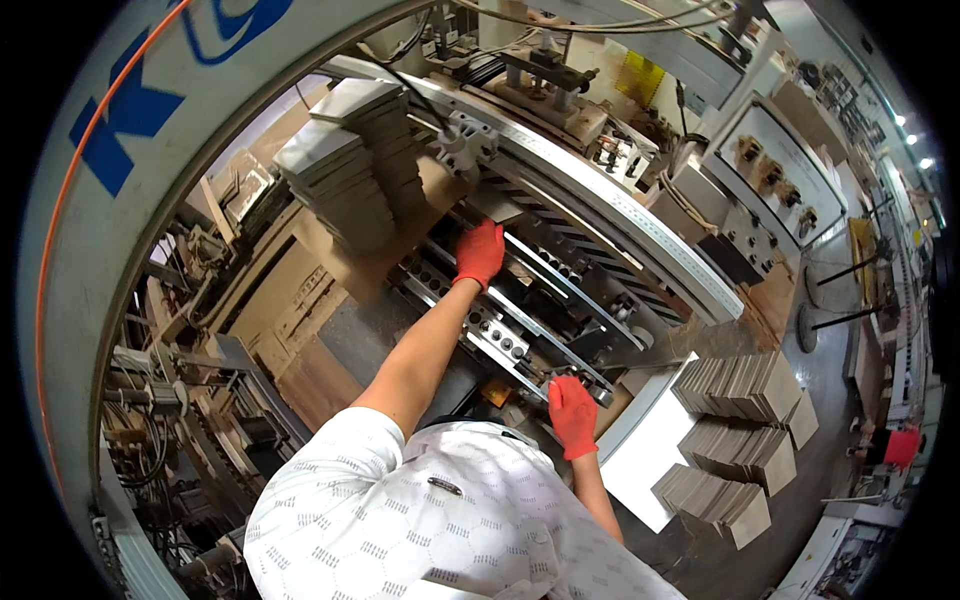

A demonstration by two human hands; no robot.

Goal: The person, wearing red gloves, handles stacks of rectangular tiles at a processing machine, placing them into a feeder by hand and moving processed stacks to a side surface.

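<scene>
My left hand (480, 255), in a red glove, reaches over the metal rails of a machine (530, 320), at the edge of a thin flat board (497, 205). Its fingers are curled together, and what they grip is hidden. My right hand (573, 415), also red-gloved, is closed at the near right end of the rails, against a small metal fitting (605, 395). Whatever its fingers hold is too small to tell. Rows of round black rollers (497, 335) run between the rails.
Tall stacks of grey-brown boards (340, 175) stand at the far left on a brown sheet (340, 265). Three rows of upright boards (735, 445) sit at the right by a white surface (650, 450). A control box (780, 170) stands far right; a curved machine frame (160, 150) arches at left.
</scene>
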